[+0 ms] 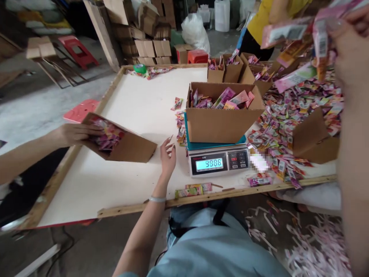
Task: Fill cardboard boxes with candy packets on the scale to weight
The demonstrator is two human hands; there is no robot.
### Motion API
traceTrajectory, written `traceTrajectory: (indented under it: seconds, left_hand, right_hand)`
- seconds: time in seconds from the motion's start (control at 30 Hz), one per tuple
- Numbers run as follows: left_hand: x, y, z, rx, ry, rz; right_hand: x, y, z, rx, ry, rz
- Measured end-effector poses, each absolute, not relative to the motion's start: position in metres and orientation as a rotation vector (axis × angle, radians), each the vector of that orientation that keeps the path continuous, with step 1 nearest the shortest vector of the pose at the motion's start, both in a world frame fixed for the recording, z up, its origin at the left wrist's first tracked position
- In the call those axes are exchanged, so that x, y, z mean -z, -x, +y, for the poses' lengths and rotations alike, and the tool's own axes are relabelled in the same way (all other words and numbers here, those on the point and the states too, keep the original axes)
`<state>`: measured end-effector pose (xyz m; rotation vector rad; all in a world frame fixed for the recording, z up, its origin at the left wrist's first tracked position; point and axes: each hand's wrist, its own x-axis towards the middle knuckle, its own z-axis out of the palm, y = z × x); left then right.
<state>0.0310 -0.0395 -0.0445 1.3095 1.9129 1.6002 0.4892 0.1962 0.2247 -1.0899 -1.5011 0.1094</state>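
Note:
My left hand [168,156], with a pale bracelet at the wrist, is just above the white tabletop with its fingers apart and nothing in them. It is between a tilted cardboard box [131,148] of small packets, gripped by another person's hand [73,134], and the digital scale [219,161]. On the scale's blue-green pan stands an open carton [221,125] filled with colourful candy packets [226,96]. High at the right, near the camera, my right hand [350,38] is closed on several candy packets [319,48]; part of it is out of frame.
A big heap of packets [284,119] covers the table's right side, with a tipped carton [319,138] on it. More filled boxes [215,75] are behind the scale. Loose packets [190,191] lie along the wooden front edge. A person in yellow [261,19] is at the back.

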Motion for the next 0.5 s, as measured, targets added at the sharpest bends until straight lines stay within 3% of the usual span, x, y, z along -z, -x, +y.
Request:
traceTrajectory:
  seconds: [0.17,0.5]
  left_hand:
    - [0.042,-0.033,-0.04,-1.578,-1.351,1.897]
    - [0.042,-0.029,-0.04,-1.584,-1.331,1.914]
  right_hand:
    - [-0.192,-0.523,0.193,-0.015,1.215,-1.473]
    - [-0.17,-0.551,0.197,0.045,1.466,-1.478]
